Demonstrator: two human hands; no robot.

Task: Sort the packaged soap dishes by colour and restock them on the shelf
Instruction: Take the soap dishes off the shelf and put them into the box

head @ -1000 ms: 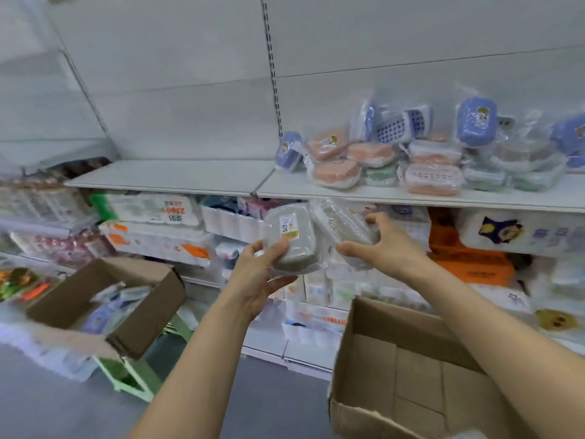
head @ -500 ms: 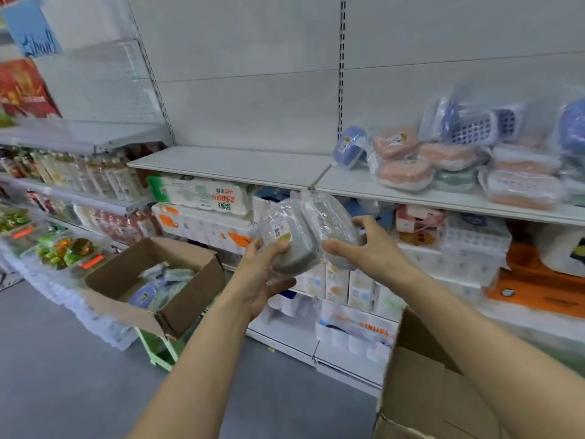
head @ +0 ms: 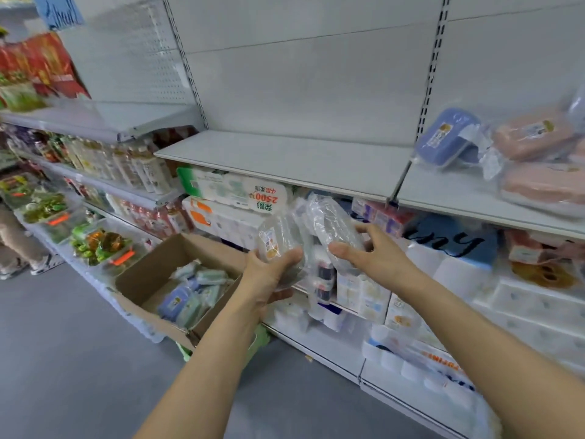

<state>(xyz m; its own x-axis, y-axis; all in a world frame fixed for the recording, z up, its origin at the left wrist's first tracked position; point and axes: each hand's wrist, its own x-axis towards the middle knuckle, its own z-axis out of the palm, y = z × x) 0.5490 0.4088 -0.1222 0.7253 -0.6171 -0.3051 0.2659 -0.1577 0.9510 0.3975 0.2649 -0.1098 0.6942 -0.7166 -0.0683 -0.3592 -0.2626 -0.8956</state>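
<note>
Grey dish pkgs (head: 278, 242) in both hands

The flat grey metal shelf (head: 285, 160) lies bare from its left end to the slotted upright, open to reach from the front. Right of that upright, a bagged blue plastic soap dish (head: 446, 137) and stacked bagged pink soap dishes (head: 538, 160) block the way. Below, an open brown cardboard box (head: 148, 274) juts into the grey floor aisle (head: 63, 359).
</note>
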